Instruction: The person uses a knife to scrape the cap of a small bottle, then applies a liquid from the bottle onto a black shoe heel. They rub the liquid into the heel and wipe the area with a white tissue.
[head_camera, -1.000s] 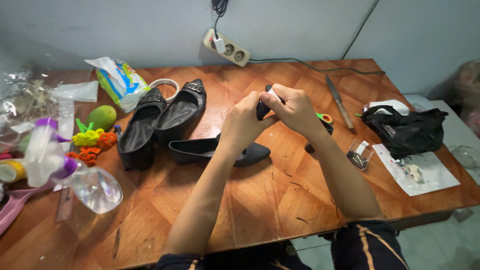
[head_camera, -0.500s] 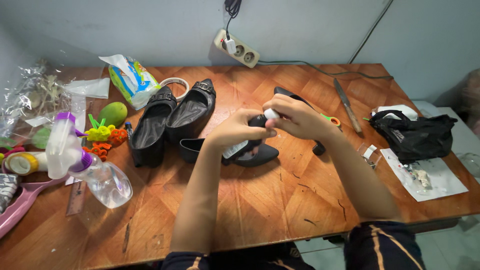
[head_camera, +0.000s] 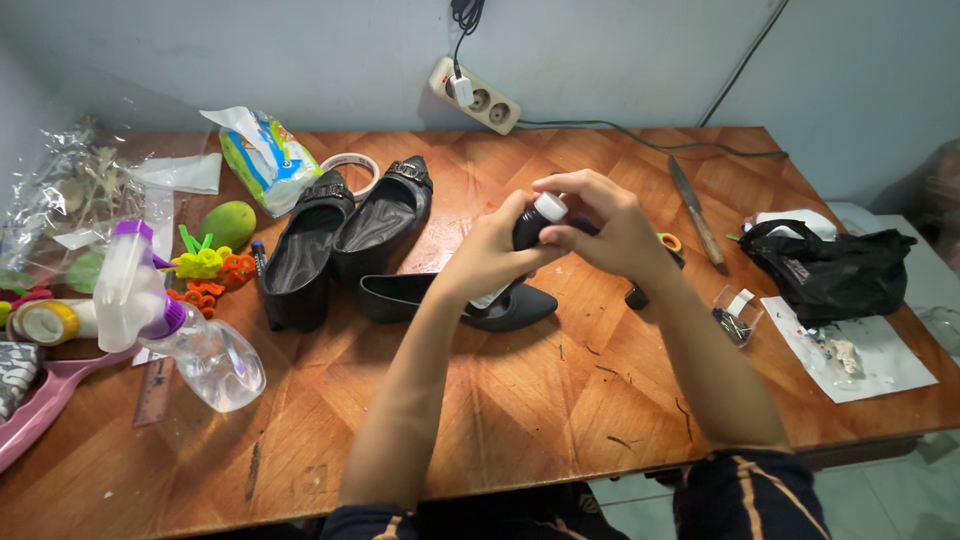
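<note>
Your left hand (head_camera: 488, 252) grips the little black bottle (head_camera: 528, 228); your right hand (head_camera: 605, 225) pinches its white cap (head_camera: 549, 207) above the black shoe (head_camera: 455, 300)

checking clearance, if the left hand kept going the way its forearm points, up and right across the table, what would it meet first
The left hand already grips a small dark bottle, and the right hand is directly beyond it. So it likely meets the right hand first, at about the same height, though depth is hard to judge.

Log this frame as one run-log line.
left hand: holds bottle | right hand: on its white cap | below: black shoe | surface: table
</note>
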